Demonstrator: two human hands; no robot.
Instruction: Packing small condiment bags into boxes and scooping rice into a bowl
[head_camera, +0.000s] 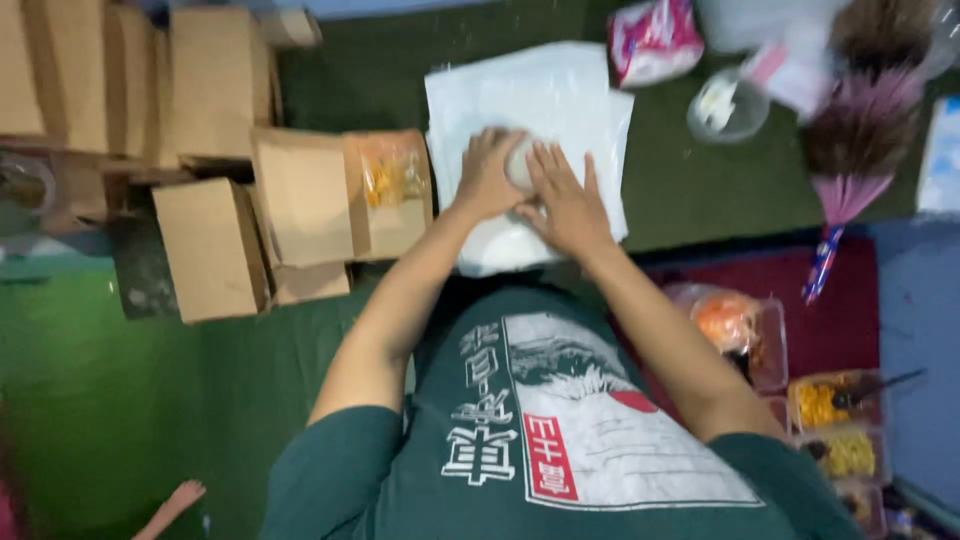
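Both of my hands rest on a stack of white sheets lying on a dark green surface. My left hand curls around a small pale round lump from the left. Pressed against the same lump from the right is my right hand, fingers spread flat over it. The lump is mostly hidden between the two hands. The view is blurred.
Several brown cardboard boxes stand at the left, one with a clear window showing orange contents. A clear bowl, a pink packet and a pink-handled broom lie at the right. Clear tubs of food sit lower right.
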